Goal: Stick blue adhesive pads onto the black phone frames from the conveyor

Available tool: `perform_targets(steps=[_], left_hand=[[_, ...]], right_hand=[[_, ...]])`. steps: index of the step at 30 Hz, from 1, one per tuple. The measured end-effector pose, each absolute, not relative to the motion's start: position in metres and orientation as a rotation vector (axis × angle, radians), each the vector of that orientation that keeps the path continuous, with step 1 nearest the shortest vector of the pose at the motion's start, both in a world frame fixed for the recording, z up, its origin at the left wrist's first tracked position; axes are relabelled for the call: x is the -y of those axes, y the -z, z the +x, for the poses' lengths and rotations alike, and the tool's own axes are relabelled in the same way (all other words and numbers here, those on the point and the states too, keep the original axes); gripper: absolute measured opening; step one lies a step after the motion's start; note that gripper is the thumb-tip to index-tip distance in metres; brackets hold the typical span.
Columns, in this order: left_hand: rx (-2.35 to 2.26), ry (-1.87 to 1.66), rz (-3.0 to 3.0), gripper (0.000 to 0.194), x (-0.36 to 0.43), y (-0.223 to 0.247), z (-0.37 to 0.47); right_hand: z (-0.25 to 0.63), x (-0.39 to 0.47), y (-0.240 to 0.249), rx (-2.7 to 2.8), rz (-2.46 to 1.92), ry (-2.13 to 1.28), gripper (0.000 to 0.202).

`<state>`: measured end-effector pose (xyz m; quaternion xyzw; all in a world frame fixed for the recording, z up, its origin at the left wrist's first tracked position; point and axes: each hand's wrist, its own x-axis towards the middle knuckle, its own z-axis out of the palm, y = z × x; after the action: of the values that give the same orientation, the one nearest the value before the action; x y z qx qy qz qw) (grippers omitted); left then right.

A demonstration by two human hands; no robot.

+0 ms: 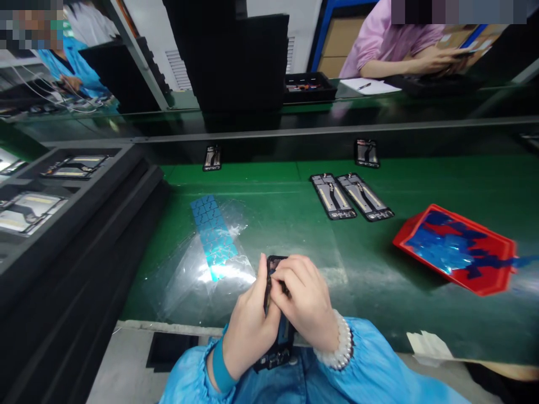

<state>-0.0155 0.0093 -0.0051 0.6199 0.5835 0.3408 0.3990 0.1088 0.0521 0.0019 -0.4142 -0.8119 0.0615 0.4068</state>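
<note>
A dark phone frame (pixel 283 336) stands near the table's front edge, gripped along its side by my left hand (pixel 252 322). Over its upper part, my right hand (pixel 303 297) has its thumb and fingers pinched together at the frame's inner face. Whatever sits between those fingertips is too small and covered to make out. The middle of the frame is hidden behind both hands. Just beyond my left hand, a sheet of blue stickers (pixel 214 233) lies on crumpled clear film (pixel 185 280).
Two phone screen assemblies (pixel 333 196) lie side by side on the green table, with single ones farther back. A red bin (pixel 497 241) with blue film pieces is at right. Black foam trays (pixel 105 196) are stacked at left. Two people sit across the bench.
</note>
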Motion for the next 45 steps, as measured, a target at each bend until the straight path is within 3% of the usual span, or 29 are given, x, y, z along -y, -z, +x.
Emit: perform_targets(steps=[6, 22, 36, 45], left_hand=[[-1.671, -0.961, 1.310, 0.070, -0.015, 0.005, -0.018], [-1.581, -0.793, 1.584, 0.061, -0.008, 0.003, -0.008], [-1.515, -0.706, 1.697, 0.065, -0.010, 0.003, -0.016], [-1.380, -0.510, 2.020, 0.073, -0.013, 0.006, -0.024]], right_hand=[[0.125, -0.048, 0.006, 1.823, -1.258, -0.207, 0.010], [0.116, -0.053, -0.010, 2.120, -0.900, 0.063, 0.016], [0.126, -0.058, -0.011, 2.154, -1.061, -0.363, 0.005], [0.133, -0.074, -0.023, 2.342, -1.226, -0.776, 0.015]])
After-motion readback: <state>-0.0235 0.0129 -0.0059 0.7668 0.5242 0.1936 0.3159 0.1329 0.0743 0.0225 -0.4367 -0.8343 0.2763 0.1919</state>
